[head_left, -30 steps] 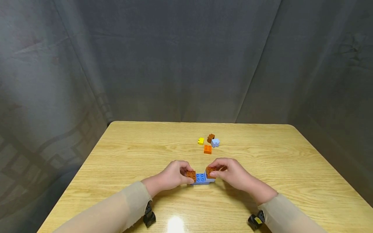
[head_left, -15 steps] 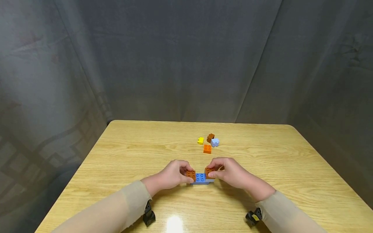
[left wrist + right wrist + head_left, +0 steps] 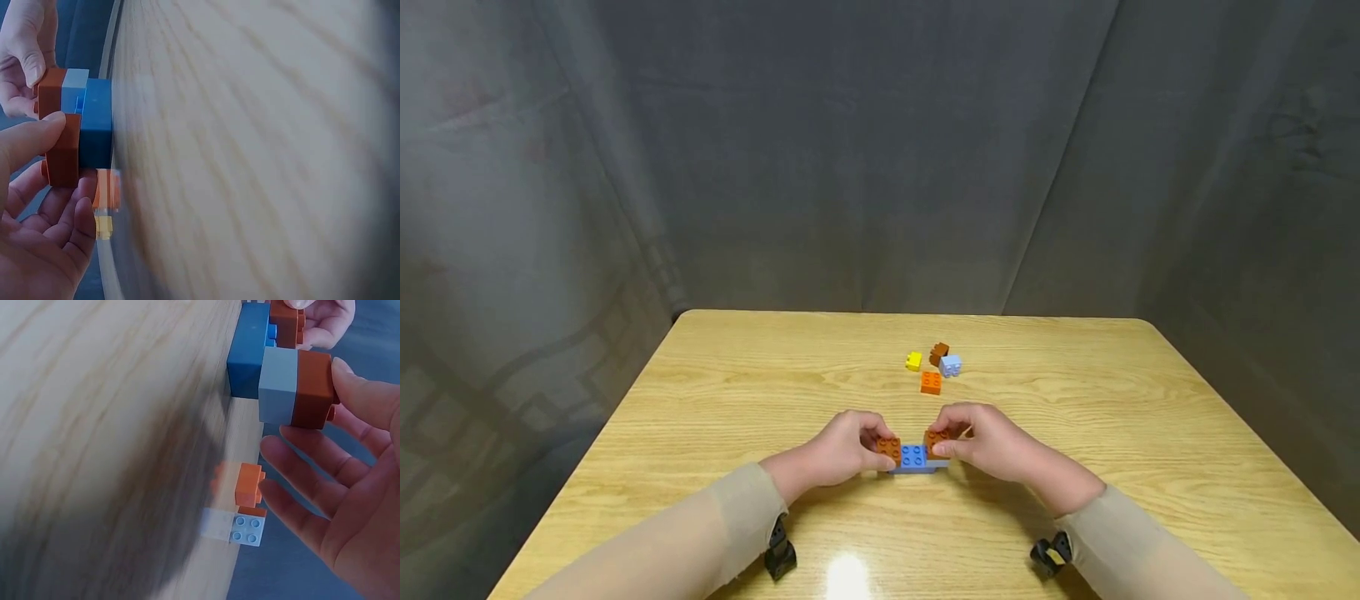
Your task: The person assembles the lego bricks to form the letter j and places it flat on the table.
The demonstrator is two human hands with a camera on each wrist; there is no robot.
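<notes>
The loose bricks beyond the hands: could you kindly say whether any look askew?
Three look tipped onto their sides: in the head view, the yellow brick and loose brown brick have studs pointing left, while the pale blue brick's face the near side. Only the orange brick sits studs up. No damage shows.

A curtained-off, studio-like setting: dark grey drapes (image 3: pixel 850 167) behind and beside a wood-grain table (image 3: pixel 760 367).

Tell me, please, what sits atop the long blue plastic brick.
At left on the blue brick sits a brown plastic brick; at right, a pale blue plastic brick topped by another brown one. Four studs show between; any under those bricks are covered.
</notes>
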